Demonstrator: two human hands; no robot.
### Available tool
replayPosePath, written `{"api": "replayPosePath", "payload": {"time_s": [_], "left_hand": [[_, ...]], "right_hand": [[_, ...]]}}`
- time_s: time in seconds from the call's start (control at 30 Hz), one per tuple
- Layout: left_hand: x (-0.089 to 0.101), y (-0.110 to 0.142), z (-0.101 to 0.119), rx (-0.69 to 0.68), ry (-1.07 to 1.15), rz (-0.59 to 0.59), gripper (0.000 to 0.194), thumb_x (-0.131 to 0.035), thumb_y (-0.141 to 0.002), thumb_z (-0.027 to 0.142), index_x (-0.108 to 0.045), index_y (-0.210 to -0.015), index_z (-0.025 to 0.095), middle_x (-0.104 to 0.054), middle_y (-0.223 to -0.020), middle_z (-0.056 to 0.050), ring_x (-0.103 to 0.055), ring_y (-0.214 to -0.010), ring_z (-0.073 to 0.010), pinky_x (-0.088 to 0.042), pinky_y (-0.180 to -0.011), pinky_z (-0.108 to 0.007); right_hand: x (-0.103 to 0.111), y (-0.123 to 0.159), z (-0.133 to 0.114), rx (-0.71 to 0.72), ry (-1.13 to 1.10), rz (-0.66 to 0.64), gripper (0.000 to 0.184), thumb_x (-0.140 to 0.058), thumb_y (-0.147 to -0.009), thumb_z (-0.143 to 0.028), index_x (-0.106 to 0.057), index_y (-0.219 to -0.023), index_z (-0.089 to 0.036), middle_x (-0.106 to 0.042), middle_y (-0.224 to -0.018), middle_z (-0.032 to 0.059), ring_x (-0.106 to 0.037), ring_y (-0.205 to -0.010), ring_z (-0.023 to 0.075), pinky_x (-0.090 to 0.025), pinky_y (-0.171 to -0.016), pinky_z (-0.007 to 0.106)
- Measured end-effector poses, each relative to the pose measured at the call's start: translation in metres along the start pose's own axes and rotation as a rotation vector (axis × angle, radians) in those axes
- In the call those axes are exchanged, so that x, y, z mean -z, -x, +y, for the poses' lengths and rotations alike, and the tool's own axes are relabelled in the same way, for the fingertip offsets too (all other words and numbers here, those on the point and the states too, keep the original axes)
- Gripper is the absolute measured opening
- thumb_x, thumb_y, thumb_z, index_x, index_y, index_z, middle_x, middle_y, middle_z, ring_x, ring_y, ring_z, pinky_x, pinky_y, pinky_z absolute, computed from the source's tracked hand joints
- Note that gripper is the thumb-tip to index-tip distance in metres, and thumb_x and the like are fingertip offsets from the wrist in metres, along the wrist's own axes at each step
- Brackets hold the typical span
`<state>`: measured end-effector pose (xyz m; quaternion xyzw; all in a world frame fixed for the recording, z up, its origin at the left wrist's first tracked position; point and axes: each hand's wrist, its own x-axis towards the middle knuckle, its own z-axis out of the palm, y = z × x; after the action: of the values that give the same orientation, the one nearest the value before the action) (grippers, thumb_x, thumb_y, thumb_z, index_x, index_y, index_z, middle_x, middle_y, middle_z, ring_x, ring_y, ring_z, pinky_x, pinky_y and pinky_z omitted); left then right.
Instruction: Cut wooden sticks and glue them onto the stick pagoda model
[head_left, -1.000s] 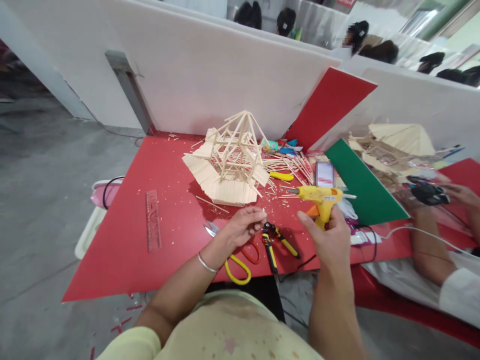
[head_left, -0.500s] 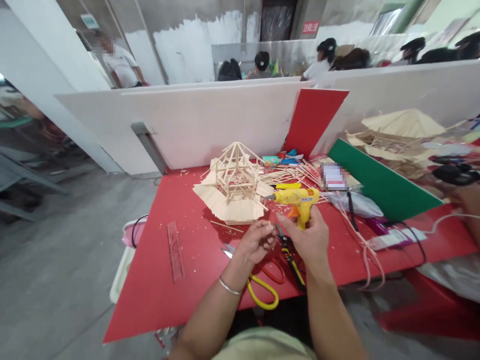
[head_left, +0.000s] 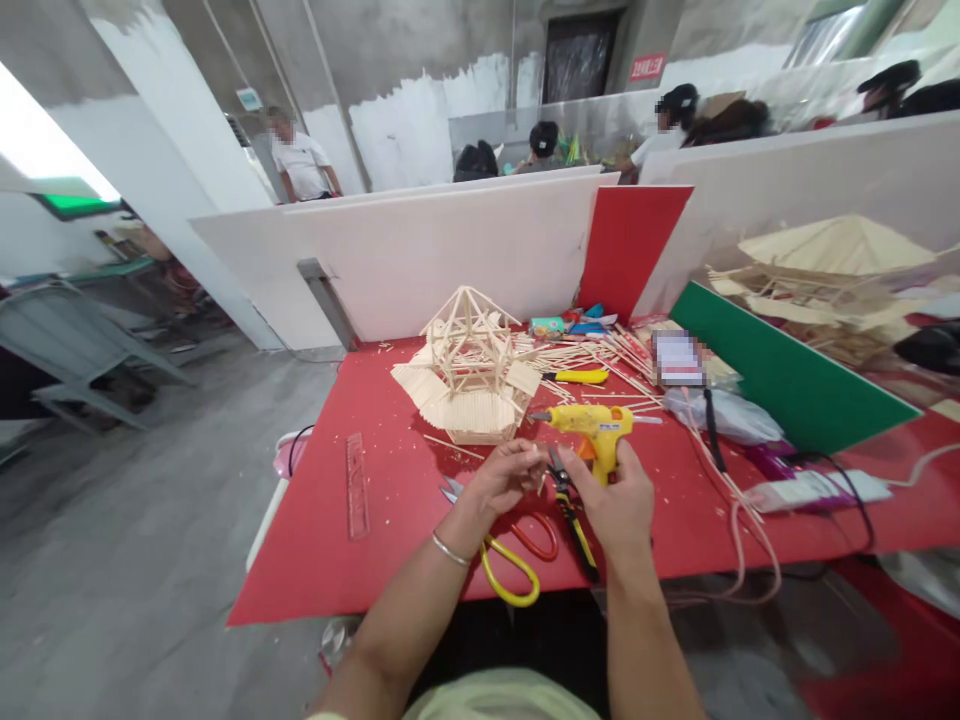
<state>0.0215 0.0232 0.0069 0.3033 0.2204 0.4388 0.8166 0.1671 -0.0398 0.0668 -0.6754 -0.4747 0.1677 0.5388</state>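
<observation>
- Right hand point(head_left: 619, 495) grips the handle of the yellow glue gun point(head_left: 592, 425), fingers wrapped around it; the nozzle points left toward the stick model
- Left hand point(head_left: 508, 478) has its fingers pinched narrowly together at the tips; whatever sits between them is too small to make out
- Both hands hover close together just above the red worktop point(head_left: 390, 540), near its front edge
- Stick model point(head_left: 469, 370), a small house-like frame of pale wooden sticks, stands on the worktop just beyond the hands
- Yellow-handled pliers point(head_left: 571, 505) lie on the worktop directly below the hands; scissors point(head_left: 504, 560) with yellow and red loops lie beside them, to the left
- A clear ruler point(head_left: 356, 485) lies well to the left of the hands
- Loose sticks point(head_left: 600, 355) lie scattered behind the glue gun
- A green board point(head_left: 780, 375) leans at the right
</observation>
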Motion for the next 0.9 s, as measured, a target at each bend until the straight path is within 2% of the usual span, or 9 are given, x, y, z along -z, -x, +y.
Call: {"api": "replayPosePath", "payload": {"time_s": [0.1,0.23,0.37,0.43,0.57,0.7,0.8,0.9], "left_hand": [[0.001,0.000,0.001,0.006,-0.017,0.039,0.037,-0.091,-0.058,0.029,-0.059,-0.067,0.012,-0.058,-0.069,-0.001,-0.044,-0.053,-0.0046,-0.029,-0.050,-0.019],[0.002,-0.002,0.002,0.004,-0.017,0.073,0.040,-0.092,-0.054,0.028,-0.058,-0.067,0.013,-0.057,-0.071,-0.001,-0.045,-0.054,-0.0049,-0.027,-0.048,-0.018],[0.004,-0.004,0.001,-0.037,-0.028,0.066,0.039,-0.092,-0.055,0.027,-0.058,-0.067,0.013,-0.058,-0.075,-0.002,-0.045,-0.055,-0.0047,-0.027,-0.047,-0.017],[0.006,-0.005,0.000,-0.030,-0.032,0.061,0.037,-0.092,-0.055,0.026,-0.059,-0.067,0.013,-0.060,-0.077,-0.002,-0.045,-0.055,-0.0045,-0.026,-0.047,-0.017],[0.008,-0.006,-0.006,-0.081,-0.045,0.072,0.036,-0.091,-0.055,0.027,-0.061,-0.067,0.012,-0.061,-0.079,-0.004,-0.045,-0.055,-0.0046,-0.027,-0.047,-0.018],[0.009,-0.005,-0.009,-0.160,-0.063,0.106,0.037,-0.092,-0.052,0.030,-0.062,-0.065,0.012,-0.062,-0.076,-0.004,-0.045,-0.054,-0.0050,-0.031,-0.049,-0.019],[0.007,-0.005,-0.007,-0.183,-0.083,0.107,0.038,-0.092,-0.052,0.031,-0.060,-0.062,0.012,-0.061,-0.075,-0.005,-0.047,-0.055,-0.0062,-0.032,-0.049,-0.020],[0.008,-0.005,-0.005,-0.185,-0.087,0.122,0.038,-0.092,-0.051,0.033,-0.062,-0.062,0.013,-0.061,-0.074,-0.004,-0.049,-0.056,-0.0072,-0.030,-0.047,-0.019]], "right_hand": [[-0.003,-0.002,0.003,0.020,-0.011,-0.018,0.047,-0.072,-0.070,-0.065,-0.053,-0.078,-0.023,-0.053,-0.060,-0.0057,-0.042,-0.052,0.0115,-0.036,-0.053,0.025],[-0.007,-0.009,0.020,0.059,0.019,-0.061,0.047,-0.071,-0.071,-0.066,-0.054,-0.079,-0.023,-0.054,-0.062,-0.0053,-0.043,-0.053,0.0111,-0.037,-0.055,0.025],[0.002,-0.028,0.028,0.128,0.020,-0.164,0.047,-0.071,-0.072,-0.065,-0.055,-0.081,-0.022,-0.055,-0.063,-0.0053,-0.044,-0.055,0.0109,-0.037,-0.056,0.025],[0.012,-0.043,0.020,0.182,-0.002,-0.227,0.046,-0.071,-0.072,-0.064,-0.055,-0.081,-0.022,-0.053,-0.063,-0.0060,-0.043,-0.056,0.0101,-0.036,-0.054,0.024],[0.029,-0.072,-0.013,0.362,-0.022,-0.334,0.042,-0.070,-0.074,-0.059,-0.052,-0.078,-0.022,-0.048,-0.061,-0.0073,-0.037,-0.054,0.0079,-0.031,-0.052,0.023],[0.033,-0.093,-0.035,0.498,-0.068,-0.446,0.039,-0.073,-0.073,-0.054,-0.051,-0.078,-0.022,-0.049,-0.064,-0.0065,-0.039,-0.055,0.0080,-0.033,-0.052,0.023],[0.032,-0.104,-0.039,0.574,-0.023,-0.416,0.038,-0.072,-0.074,-0.052,-0.049,-0.077,-0.023,-0.048,-0.064,-0.0064,-0.039,-0.055,0.0086,-0.033,-0.053,0.024],[0.036,-0.113,-0.041,0.696,0.132,-0.298,0.037,-0.068,-0.075,-0.052,-0.046,-0.073,-0.023,-0.046,-0.063,-0.0057,-0.038,-0.057,0.0098,-0.031,-0.057,0.026]]}}
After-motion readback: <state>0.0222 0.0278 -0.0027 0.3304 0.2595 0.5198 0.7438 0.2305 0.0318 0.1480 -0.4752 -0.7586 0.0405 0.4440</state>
